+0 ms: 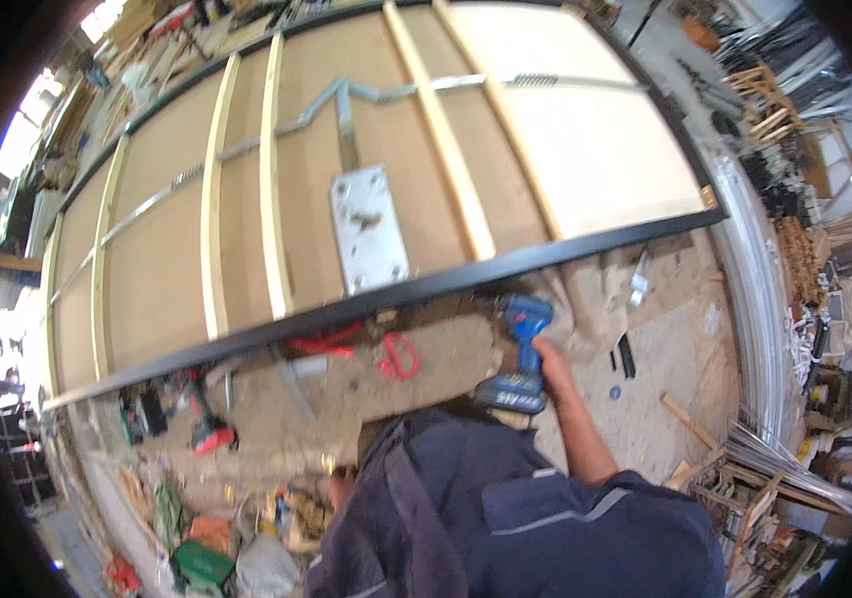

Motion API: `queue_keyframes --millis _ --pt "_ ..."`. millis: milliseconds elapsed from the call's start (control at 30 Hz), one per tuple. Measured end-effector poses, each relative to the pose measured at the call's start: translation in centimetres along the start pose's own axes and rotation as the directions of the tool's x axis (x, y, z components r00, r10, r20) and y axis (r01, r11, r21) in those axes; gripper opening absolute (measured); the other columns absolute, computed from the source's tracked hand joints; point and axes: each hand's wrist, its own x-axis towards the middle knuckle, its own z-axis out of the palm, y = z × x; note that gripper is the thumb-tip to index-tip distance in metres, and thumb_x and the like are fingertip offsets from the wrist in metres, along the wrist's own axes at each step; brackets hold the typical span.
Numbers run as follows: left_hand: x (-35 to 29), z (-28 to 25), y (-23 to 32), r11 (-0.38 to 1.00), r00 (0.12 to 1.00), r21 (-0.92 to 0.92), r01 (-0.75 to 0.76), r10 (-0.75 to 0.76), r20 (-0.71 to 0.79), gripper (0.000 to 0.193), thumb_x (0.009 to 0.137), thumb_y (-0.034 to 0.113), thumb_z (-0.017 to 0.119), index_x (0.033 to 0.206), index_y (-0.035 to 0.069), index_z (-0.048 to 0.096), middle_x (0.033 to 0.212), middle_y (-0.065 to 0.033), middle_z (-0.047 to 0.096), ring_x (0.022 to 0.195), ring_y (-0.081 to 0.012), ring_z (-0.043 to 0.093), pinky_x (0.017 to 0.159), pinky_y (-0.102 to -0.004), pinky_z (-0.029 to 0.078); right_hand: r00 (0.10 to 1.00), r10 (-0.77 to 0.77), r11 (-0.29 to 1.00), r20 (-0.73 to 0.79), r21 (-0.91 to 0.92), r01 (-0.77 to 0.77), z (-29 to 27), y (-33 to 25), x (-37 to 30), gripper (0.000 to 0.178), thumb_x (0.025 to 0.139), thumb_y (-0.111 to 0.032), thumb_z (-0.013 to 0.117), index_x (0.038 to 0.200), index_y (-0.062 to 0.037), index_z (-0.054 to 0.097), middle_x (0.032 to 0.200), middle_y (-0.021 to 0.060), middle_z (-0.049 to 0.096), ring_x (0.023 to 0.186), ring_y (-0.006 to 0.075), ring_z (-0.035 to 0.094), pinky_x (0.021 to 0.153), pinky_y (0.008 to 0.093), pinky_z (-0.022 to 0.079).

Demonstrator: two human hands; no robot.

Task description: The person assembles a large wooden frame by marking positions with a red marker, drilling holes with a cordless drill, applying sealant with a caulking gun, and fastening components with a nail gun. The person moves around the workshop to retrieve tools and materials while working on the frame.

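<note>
My right hand (553, 367) is closed round the grip of a blue cordless drill (526, 324). The drill's nose points left, just below the black near edge (426, 291) of a large framed panel. Low on the left, my left hand (339, 486) shows only in part beside my dark jacket. Its fingers look bent together by a small yellowish bit, too small to name. Across the panel (311, 239) run pale wooden slats (272, 179) and a bent metal rod (152, 207). A grey metal plate with holes (369, 229) lies near the panel's middle.
Red-handled tools (399, 357) and a red-and-black power tool (212, 429) lie below the panel. Bags and a green box (204, 565) stand at lower left. Long metal profiles (755, 299) and a crate of offcuts (735, 508) line the right side.
</note>
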Motion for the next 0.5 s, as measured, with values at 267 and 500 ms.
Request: queue_keyframes --millis 267,500 --pt "-1.1 1.9 2.1 0.983 0.996 -0.18 0.021 -0.037 -0.082 0.028 0.093 0.023 0.063 0.091 -0.004 0.071 0.083 -0.0189 0.073 0.08 -0.0305 0.07 0.07 -0.0416 0.051 0.992 -0.118 0.988 -0.052 0.089 0.123 3.9 -0.9 2.3 0.03 0.096 -0.032 0.062 0.105 -0.0035 0.067 0.088 0.001 0.064 0.081 0.0134 0.058 0.075 0.0293 0.047" --pt "-2.6 -0.2 3.3 0.999 0.999 0.0 0.034 -0.034 -0.038 0.032 0.093 0.027 0.062 0.1 -0.003 0.071 0.087 -0.0229 0.071 0.084 -0.0398 0.068 0.074 -0.0459 0.051 1.0 -0.009 0.996 0.022 0.084 0.007 4.2 -2.5 0.7 0.02 0.096 -0.026 0.063 0.089 -0.007 0.063 0.073 0.0009 0.056 0.059 0.0125 0.054 0.05 0.0261 0.043"
